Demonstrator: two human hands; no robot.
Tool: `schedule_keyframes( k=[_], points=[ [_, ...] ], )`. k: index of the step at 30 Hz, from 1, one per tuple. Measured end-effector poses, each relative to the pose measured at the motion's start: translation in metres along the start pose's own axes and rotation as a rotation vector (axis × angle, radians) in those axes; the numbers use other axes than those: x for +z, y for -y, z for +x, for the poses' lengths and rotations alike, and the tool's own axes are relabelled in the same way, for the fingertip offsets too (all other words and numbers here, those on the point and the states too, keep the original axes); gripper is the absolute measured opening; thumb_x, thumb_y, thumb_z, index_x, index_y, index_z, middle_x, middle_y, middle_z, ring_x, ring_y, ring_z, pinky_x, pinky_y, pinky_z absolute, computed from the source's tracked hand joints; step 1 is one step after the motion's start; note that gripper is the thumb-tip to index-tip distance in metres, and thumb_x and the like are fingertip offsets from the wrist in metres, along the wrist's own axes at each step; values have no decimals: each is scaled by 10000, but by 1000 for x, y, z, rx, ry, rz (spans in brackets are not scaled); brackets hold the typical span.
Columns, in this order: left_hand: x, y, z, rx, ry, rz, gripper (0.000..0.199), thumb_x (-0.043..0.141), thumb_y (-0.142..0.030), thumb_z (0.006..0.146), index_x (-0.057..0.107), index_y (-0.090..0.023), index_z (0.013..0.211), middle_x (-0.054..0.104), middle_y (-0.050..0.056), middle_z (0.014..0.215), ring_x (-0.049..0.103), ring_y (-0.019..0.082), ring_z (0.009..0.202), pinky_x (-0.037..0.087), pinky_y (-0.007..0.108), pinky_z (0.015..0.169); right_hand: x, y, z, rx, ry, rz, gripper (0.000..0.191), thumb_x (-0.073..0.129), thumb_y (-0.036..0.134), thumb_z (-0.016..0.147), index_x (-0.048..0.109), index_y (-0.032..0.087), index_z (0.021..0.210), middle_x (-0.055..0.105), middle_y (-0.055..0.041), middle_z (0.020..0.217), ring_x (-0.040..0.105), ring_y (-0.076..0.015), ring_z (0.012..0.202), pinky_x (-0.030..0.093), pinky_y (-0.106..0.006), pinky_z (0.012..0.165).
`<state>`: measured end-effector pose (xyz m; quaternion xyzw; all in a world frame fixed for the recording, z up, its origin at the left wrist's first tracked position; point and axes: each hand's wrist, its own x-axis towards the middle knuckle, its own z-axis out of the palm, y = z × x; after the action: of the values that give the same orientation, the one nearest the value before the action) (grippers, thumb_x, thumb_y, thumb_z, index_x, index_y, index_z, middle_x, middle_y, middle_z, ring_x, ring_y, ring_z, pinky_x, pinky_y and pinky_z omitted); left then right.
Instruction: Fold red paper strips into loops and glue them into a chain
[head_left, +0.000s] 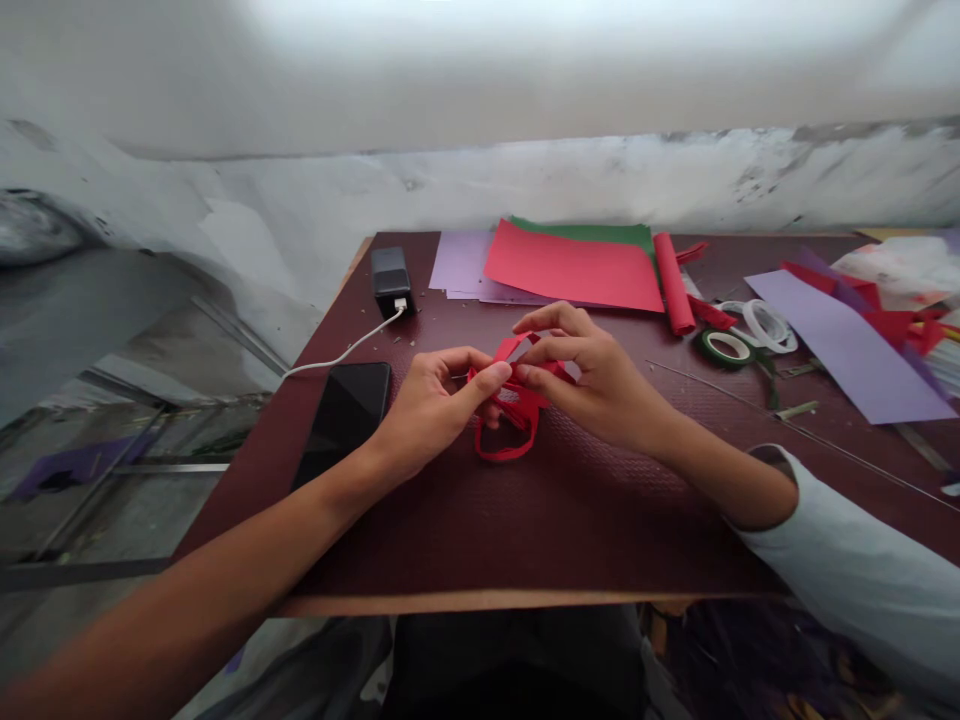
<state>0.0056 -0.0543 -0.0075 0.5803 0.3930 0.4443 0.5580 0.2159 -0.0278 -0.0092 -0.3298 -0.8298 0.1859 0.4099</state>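
A looped shape of folded red paper (507, 454) is between my two hands, just above the dark red table (570, 540). My left hand (442, 395) pinches it from the left, thumb pressed against the fingers. From the right, my right hand (581, 370) grips the same paper between thumb and index finger, its other fingers raised and curled. One loop hangs toward me below the fingertips. The fingers hide the middle of the piece, where both hands meet.
At the back lie red sheets (577, 268), lilac sheets (457, 262) and a red roll (673, 285). To the right are green tape (724, 348), white tape rolls (766, 326), a thin wire (810, 436) and a lilac sheet (855, 350). A phone (346, 415) and a cabled power bank (391, 275) sit left.
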Motion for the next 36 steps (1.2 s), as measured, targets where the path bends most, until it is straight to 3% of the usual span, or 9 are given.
schedule_keyframes(
  k=[3, 6, 11, 13, 16, 20, 25, 30, 36],
  points=[
    [1, -1, 0, -48, -39, -122, 377, 864, -393, 859, 643, -150, 1043, 717, -17, 770, 706, 111, 612, 600, 227, 631, 4, -2, -1, -67, -158, -96, 126, 648, 210, 987, 736, 216, 898, 605, -117, 1222, 590, -290, 1226, 486, -529, 1052],
    [1, 0, 1, -75, -59, -240, 502, 922, -321, 799, 560, -187, 1120, 724, -44, 788, 750, 138, 630, 642, 257, 649, 1, -8, 2, -67, -287, -123, 134, 657, 249, 989, 720, 227, 873, 559, -89, 1058, 582, -254, 1031, 516, -486, 926],
    [-1, 5, 2, -24, -20, -309, 436, 959, -162, 719, 679, -154, 1053, 753, -14, 877, 780, 138, 734, 673, 272, 759, -14, -12, 9, -34, -381, -98, 148, 696, 255, 961, 718, 236, 816, 476, -65, 934, 531, -240, 945, 494, -453, 852],
    [-2, 5, 2, 26, -11, -287, 297, 938, -176, 763, 743, -140, 984, 770, 13, 885, 778, 133, 760, 664, 258, 779, -20, -12, 12, -16, -345, -10, 152, 702, 229, 939, 693, 227, 788, 501, -54, 908, 533, -210, 878, 485, -412, 796],
    [-3, 2, 2, 119, -9, -243, 161, 911, -221, 819, 794, -155, 908, 781, 24, 837, 711, 91, 641, 595, 198, 632, -24, -11, 12, 85, -207, 187, 157, 705, 245, 920, 645, 213, 779, 574, -24, 828, 527, -155, 731, 442, -344, 671],
    [-6, -2, 4, 170, -73, -228, 197, 940, -281, 791, 783, -163, 777, 764, 12, 751, 605, 55, 582, 479, 164, 555, -20, -11, 11, 259, -111, 311, 165, 706, 310, 902, 636, 203, 798, 596, 12, 719, 484, -125, 627, 373, -304, 586],
    [-6, -3, 5, 36, -32, -233, 301, 940, -406, 786, 772, -156, 764, 761, 23, 737, 675, 100, 688, 548, 211, 722, -16, -15, 9, 152, -100, 185, 97, 713, 235, 833, 677, 202, 749, 667, -5, 740, 536, -156, 741, 418, -334, 723],
    [-8, -7, 7, -55, -43, -320, 353, 956, -446, 752, 756, -161, 814, 721, -2, 689, 654, 100, 636, 553, 214, 663, -16, -13, 7, 155, 77, 248, 92, 667, 195, 846, 645, 194, 757, 613, 25, 695, 515, -129, 672, 411, -302, 662],
    [-11, -7, 8, -147, -78, -312, 419, 955, -487, 741, 727, -156, 859, 756, 16, 749, 682, 115, 644, 568, 226, 634, -13, -4, 4, 113, 136, 229, 117, 583, 176, 929, 537, 210, 827, 595, 45, 711, 475, -97, 643, 374, -262, 607]
  ],
)
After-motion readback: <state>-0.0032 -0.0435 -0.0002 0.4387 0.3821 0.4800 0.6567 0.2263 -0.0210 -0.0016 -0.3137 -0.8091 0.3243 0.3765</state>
